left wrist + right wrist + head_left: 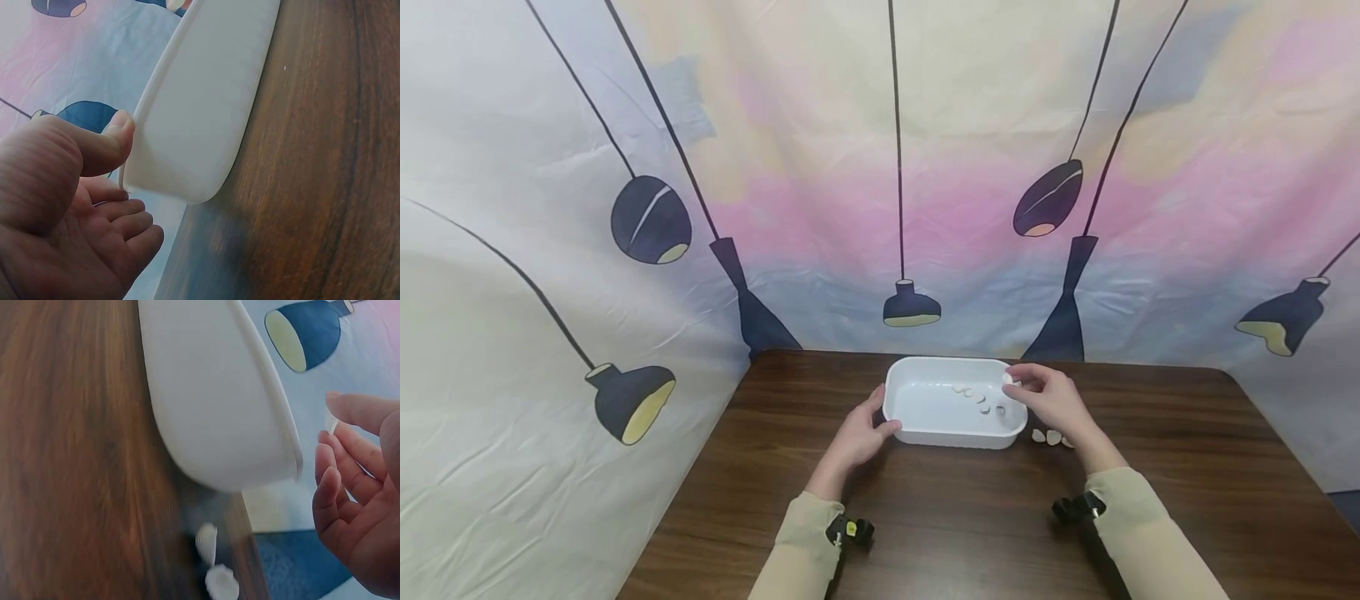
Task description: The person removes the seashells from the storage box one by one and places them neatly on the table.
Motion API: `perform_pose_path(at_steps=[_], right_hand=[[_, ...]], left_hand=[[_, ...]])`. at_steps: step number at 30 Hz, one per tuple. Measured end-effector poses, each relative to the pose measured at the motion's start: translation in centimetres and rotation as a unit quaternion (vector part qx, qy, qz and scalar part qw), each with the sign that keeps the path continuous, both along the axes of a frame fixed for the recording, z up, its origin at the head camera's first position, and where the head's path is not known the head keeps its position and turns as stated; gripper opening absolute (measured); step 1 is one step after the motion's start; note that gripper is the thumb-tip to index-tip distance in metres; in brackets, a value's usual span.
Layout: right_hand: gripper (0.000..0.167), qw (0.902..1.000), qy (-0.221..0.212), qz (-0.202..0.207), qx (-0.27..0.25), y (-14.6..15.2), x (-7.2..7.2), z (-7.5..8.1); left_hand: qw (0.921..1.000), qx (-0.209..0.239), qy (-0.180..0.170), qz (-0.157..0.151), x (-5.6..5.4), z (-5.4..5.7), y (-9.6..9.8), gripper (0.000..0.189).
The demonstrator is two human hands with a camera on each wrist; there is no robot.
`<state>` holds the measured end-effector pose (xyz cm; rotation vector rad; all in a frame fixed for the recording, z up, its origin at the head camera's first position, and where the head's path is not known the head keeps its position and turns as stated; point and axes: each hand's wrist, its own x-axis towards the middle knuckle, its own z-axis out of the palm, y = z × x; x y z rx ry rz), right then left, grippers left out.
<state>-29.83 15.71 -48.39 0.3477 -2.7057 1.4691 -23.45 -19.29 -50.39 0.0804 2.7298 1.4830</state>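
Note:
A white rectangular tub stands near the far edge of the table. Its left end is held by my left hand, the thumb at the rim in the left wrist view. Over the tub's right end, my right hand pinches a small white seashell between thumb and forefinger. Inside the tub, several small pale shells lie in a slanting row on the right side. Beside the tub's right end, more shells rest on the table, partly hidden by my right hand; a ribbed one shows in the right wrist view.
The dark wooden table runs back to a hanging cloth printed with lamps. Another stretch of pale cloth hangs along the left side. Black wrist devices sit at both sleeve cuffs.

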Motion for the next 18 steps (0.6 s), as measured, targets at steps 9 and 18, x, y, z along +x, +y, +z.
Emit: perform_pose_path(at_steps=[9,18], right_hand=[[0.041,0.9999,0.001,-0.003,-0.013,2.3,0.6,-0.9],[0.043,1.0000,0.004,-0.006,-0.002,4.3,1.5,-1.2]], left_hand=[[1.0000,-0.003,0.005,-0.004,0.0,0.0,-0.2,0.075],[1.0000,0.000,0.007,-0.007,-0.1,0.0,-0.1,0.074]])
